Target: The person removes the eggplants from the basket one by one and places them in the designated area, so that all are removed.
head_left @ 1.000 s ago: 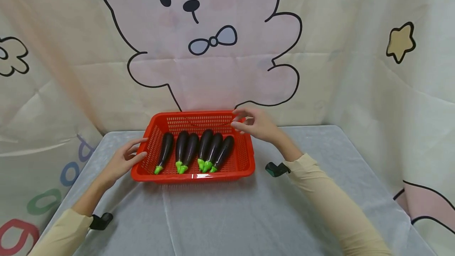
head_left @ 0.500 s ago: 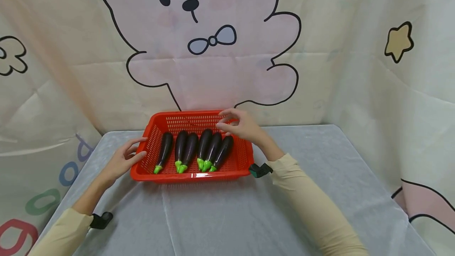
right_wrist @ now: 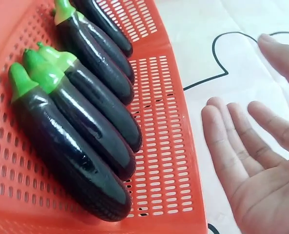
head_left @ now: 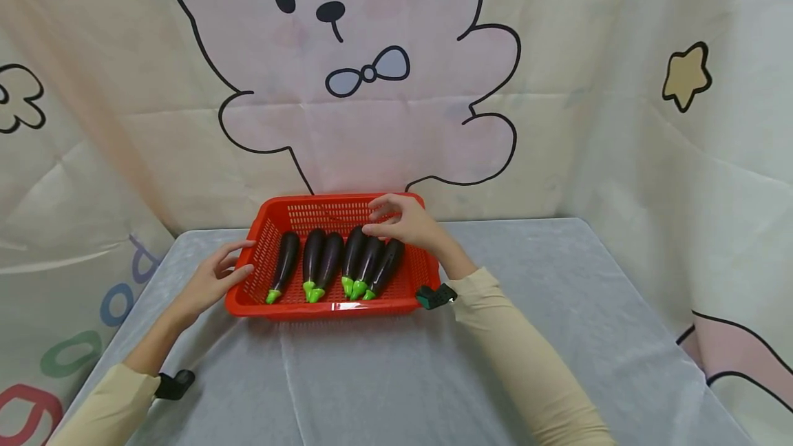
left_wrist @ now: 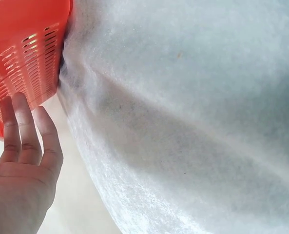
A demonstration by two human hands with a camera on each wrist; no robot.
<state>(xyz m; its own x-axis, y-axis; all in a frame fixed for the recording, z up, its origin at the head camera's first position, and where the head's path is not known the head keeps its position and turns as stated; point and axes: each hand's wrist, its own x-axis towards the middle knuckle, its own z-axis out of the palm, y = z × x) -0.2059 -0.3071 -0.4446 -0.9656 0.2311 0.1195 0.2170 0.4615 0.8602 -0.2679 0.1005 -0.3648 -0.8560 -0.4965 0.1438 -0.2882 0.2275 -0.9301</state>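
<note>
A red plastic basket (head_left: 365,307) with slotted walls lies on the table, holding several dark purple eggplants with bright green caps. One eggplant (head_left: 286,259) lies apart at the left, two side by side in the middle, three together at the right. My left hand (head_left: 213,277) is at the basket's left end, fingertips right at the rim; in the left wrist view its fingers (left_wrist: 25,122) extend along the slotted wall. My right hand (head_left: 405,224) hovers over the right-hand group, fingers loosely spread, nothing in it. The right wrist view shows the nearest eggplant (right_wrist: 78,161) large, left of the spread fingers.
A pale grey cloth (head_left: 359,384) covers the table. Behind the basket hangs a cream curtain (head_left: 557,143) with a printed bear, reaching the table's back edge. Small black devices (head_left: 436,296) are worn at both wrists.
My right hand has moved left, from the basket's back right corner to over the right-hand eggplants. The left hand stays at the basket's left end.
</note>
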